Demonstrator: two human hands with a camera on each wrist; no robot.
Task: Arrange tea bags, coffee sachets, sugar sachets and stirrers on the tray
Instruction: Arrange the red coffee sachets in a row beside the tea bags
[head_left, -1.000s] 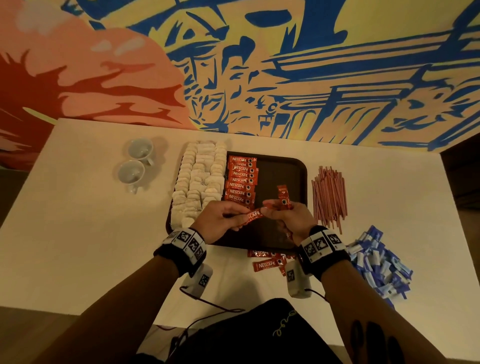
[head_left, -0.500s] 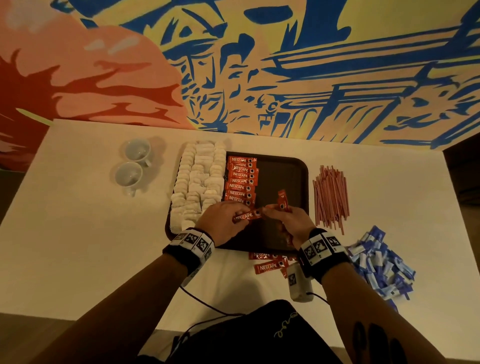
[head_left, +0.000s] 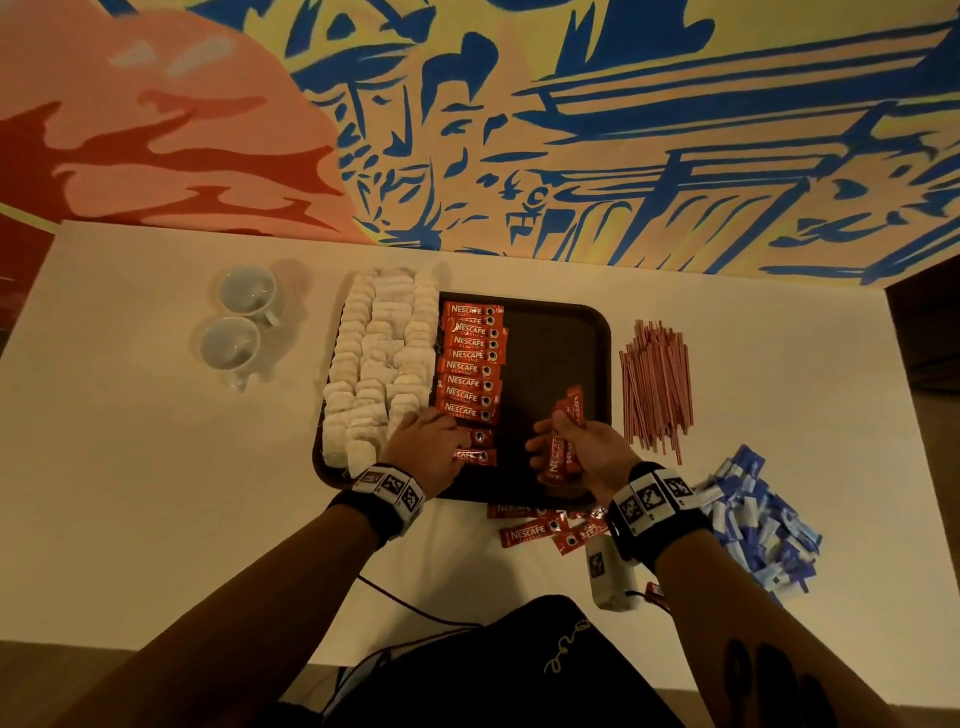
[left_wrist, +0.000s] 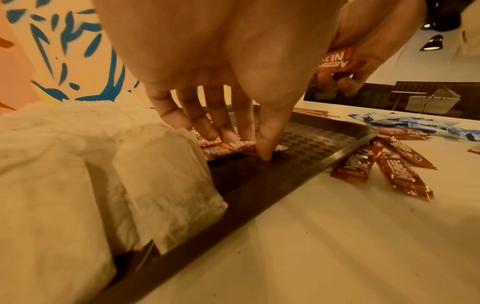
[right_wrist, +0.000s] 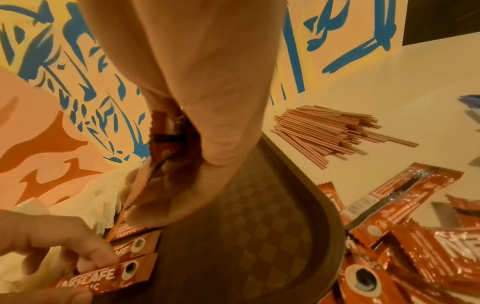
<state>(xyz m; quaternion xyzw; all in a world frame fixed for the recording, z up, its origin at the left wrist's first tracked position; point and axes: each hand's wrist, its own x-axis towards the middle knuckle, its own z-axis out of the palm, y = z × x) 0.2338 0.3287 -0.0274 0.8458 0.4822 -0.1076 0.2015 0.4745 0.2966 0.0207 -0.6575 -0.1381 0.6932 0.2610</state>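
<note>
Since a second ago the two hands have parted; the left hand (head_left: 426, 447) has carried its coffee sachet (head_left: 475, 456) down to the near end of the red row (head_left: 470, 358) on the tray (head_left: 561, 332); its straight fingers (left_wrist: 207, 125) press that sachet flat, thumb tip on the tray floor. Right hand (head_left: 582, 452) hovers over the tray's bare right half, fingers curled round a small bundle of sachets (head_left: 563, 441) standing on end. Tea bags (head_left: 379, 358) fill the tray's left side; loose sachets (head_left: 540, 530) lie just off its near edge; stirrers (head_left: 657, 379) and blue sugar sachets (head_left: 753, 519) lie on the table (head_left: 130, 467) to the right.
</note>
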